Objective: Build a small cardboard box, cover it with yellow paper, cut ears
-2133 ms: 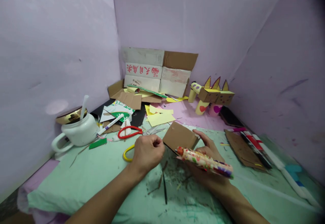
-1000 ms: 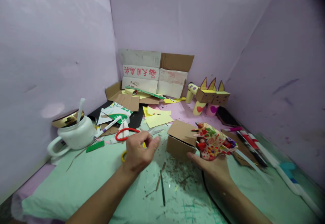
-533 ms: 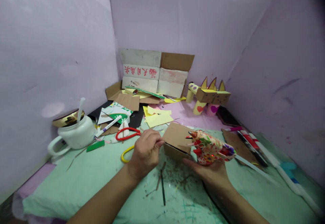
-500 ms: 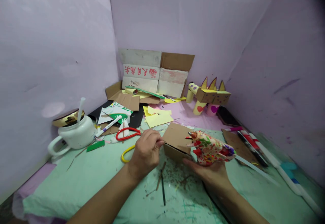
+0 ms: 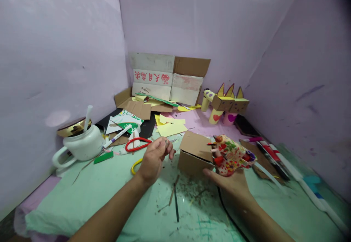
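A small brown cardboard box point(image 5: 195, 162) sits on the green cloth between my hands. My right hand point(image 5: 233, 185) is closed around a floral-patterned glue gun point(image 5: 229, 154), its thumb near the box's lower right corner. The tip of the glue gun lies by the box's right side, and a pale glue stick point(image 5: 270, 176) sticks out behind. Left of the box, apart from it, my left hand point(image 5: 154, 159) has its fingers curled and pinched; what they hold, if anything, is too small to name. Red-handled scissors point(image 5: 137, 145) and a yellow handle point(image 5: 135, 167) lie beside it.
A white mug point(image 5: 85, 145) with a gold lid stands at left. Paper and cardboard scraps point(image 5: 171, 126) lie behind. A cardboard animal figure point(image 5: 226, 104) stands at back right, markers point(image 5: 274, 159) at right. A black cord point(image 5: 229, 214) runs to the front edge.
My left hand has moved away from the box's left edge, its fingers turning upward. The box has tilted and shifted slightly right, together with my right hand and the glue gun.
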Available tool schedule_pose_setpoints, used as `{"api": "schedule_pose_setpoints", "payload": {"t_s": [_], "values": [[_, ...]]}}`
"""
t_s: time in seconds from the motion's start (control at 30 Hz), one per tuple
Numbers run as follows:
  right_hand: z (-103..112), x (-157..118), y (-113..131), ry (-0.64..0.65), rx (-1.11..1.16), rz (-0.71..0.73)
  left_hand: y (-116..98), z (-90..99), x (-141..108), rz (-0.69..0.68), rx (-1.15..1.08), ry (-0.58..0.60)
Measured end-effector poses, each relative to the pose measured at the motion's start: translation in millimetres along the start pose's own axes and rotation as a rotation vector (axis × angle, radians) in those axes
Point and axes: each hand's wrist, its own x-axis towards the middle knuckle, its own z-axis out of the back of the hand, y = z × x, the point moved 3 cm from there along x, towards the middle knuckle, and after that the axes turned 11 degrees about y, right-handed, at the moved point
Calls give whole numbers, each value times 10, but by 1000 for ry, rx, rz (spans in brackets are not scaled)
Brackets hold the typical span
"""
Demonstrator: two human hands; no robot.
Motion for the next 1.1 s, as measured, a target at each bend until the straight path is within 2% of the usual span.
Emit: {"api": "schedule_pose_setpoints", "payload": {"t_s": [0.17, 0.3, 0.37, 0.43, 0.5, 0.6, 0.67, 0.73, 0.83, 0.9, 1.0, 1.1], "values": [[18, -13, -120, -74, 45, -5, -28, 159, 14, 47, 113, -230], [39, 11, -148, -25, 118, -14, -75, 271, -20, -67, 258, -412], [44, 31, -139, 15, 158, -14, -101, 292, -53, -120, 321, -439], [46, 51, -128, 52, 183, -11, -107, 285, -77, -103, 337, -384], [55, 66, -116, 66, 183, 5, -101, 251, -87, -48, 347, -281], [70, 75, -99, 88, 153, 18, -83, 140, -71, -1, 377, -49], [62, 79, -91, 160, 161, 6, -50, 38, -57, 29, 377, 136], [39, 85, -77, 265, 179, 14, -7, -54, -52, 72, 344, 266], [9, 101, -35, 347, 140, 78, 47, -136, -44, 115, 252, 327], [15, 111, -8, 276, 109, 52, 64, -133, -27, 105, 214, 246], [48, 96, 33, 103, 91, -88, 73, -68, -2, 74, 268, 12], [60, 63, 80, 87, 48, -141, 86, -8, 7, 80, 369, -133]]}}
